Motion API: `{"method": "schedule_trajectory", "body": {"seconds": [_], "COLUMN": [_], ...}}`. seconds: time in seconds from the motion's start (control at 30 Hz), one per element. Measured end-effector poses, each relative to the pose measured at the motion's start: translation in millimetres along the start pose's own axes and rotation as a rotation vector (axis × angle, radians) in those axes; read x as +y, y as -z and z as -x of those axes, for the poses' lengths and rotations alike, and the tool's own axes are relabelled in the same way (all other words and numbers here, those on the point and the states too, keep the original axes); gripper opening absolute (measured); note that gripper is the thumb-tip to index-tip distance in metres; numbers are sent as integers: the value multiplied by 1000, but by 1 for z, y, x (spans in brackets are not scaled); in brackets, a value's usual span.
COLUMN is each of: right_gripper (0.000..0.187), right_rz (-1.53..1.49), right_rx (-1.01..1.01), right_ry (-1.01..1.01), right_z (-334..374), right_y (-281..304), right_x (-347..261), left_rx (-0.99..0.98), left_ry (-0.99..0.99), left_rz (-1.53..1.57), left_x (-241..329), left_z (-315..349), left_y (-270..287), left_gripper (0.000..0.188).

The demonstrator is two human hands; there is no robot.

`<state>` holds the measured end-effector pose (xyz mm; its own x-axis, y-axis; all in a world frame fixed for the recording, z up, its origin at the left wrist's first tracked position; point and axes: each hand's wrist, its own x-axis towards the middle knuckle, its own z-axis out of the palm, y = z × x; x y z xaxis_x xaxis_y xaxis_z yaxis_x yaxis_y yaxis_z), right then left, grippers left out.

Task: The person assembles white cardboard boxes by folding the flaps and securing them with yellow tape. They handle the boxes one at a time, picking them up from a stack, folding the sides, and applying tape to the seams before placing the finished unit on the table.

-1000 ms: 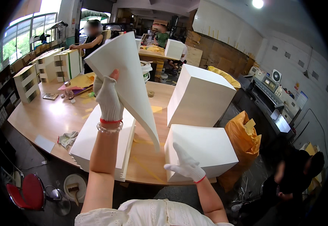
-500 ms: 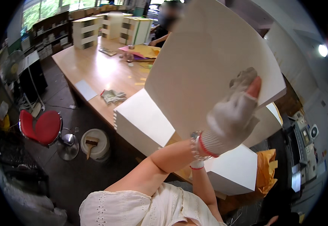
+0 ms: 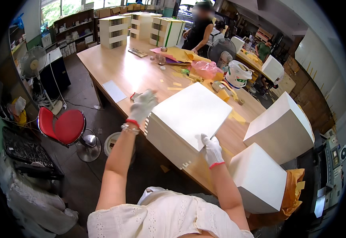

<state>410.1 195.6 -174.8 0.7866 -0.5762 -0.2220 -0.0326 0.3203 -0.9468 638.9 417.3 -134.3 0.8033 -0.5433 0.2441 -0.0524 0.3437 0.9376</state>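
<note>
Steadying the white stack [image 3: 191, 115] likely wants light pressure — left hand [image 3: 143, 105] beside it, fingers apart; right hand [image 3: 211, 150] at its edge, grip unclear

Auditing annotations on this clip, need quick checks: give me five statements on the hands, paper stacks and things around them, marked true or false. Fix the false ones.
1. The right hand touches the middle paper stack near a corner. True.
2. The left hand wears no glove. False: the left hand wears a white glove with a red cuff edge.
3. The near right paper stack and the far right paper stack are both to the right of the middle paper stack. True.
4. The pink plastic bag lies on top of the middle paper stack. False: the pink plastic bag lies on the table, beyond that stack.
5. The red swivel stool stands to the left of the table. True.
</note>
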Motion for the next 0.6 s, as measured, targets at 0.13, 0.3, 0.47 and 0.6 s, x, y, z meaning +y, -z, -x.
{"method": "schedule_trajectory", "body": {"seconds": [0.13,0.3,0.47,0.6], "right_gripper": [70,66,62,59], "right_rz": [659,1351,1477,1421], "right_rx": [-58,-73,-120,-121], "right_ry": [123,481,483,563], "right_z": [36,64,55,58], "right_y": [-2,-10,-19,-15], "right_x": [-20,-15,-23,-20], "left_rx": [-29,-171,-157,-119], "left_ry": [-6,282,129,48], "left_rz": [-643,-318,-476,-618], "left_x": [-28,-52,-58,-35], "left_z": [21,19,15,18], "left_y": [67,63,72,58], "left_gripper": [44,51,49,39]}}
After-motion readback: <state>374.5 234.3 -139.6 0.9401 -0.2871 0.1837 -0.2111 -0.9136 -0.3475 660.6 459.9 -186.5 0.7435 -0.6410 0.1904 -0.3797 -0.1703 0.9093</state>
